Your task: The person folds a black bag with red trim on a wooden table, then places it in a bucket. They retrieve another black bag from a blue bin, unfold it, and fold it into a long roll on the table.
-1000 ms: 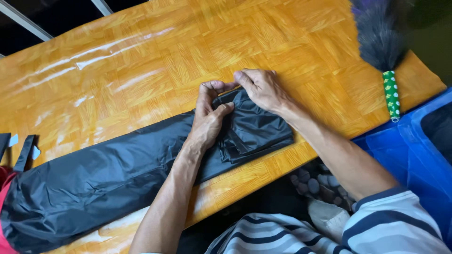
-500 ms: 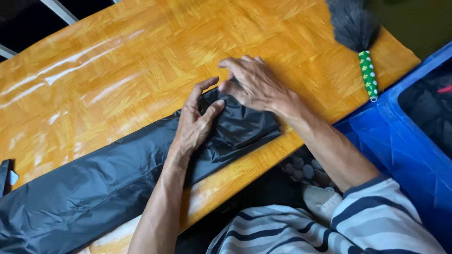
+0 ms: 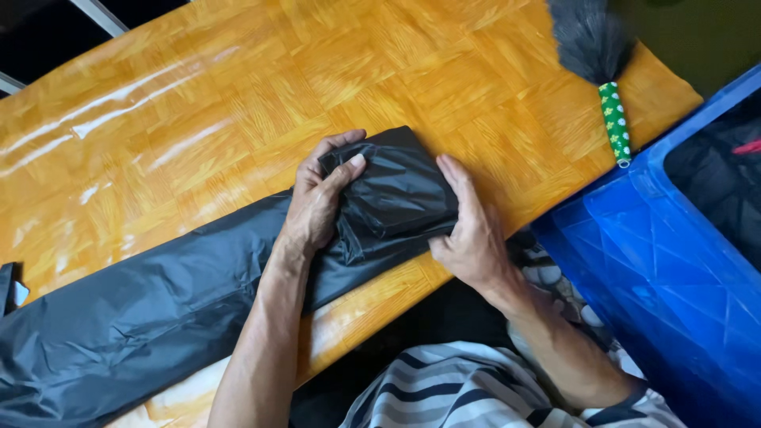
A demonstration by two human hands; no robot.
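A long black fabric sheet (image 3: 135,317) lies along the front edge of a wooden parquet table (image 3: 238,119). Its right end is folded over into a thick bundle (image 3: 396,190). My left hand (image 3: 317,202) grips the bundle's left side, thumb pressed on top. My right hand (image 3: 468,230) lies flat against the bundle's right edge, fingers pointing away from me. The rest of the sheet stretches flat to the left, out of the frame.
A grey feather duster with a green dotted handle (image 3: 614,119) lies at the table's right end. A blue plastic bin (image 3: 674,261) with dark contents stands beside the table on the right. A small dark object (image 3: 8,289) sits at the left edge.
The fabric's right end has been folded over further into a thicker bundle. My right hand moved from the top of the fold down to its right edge.
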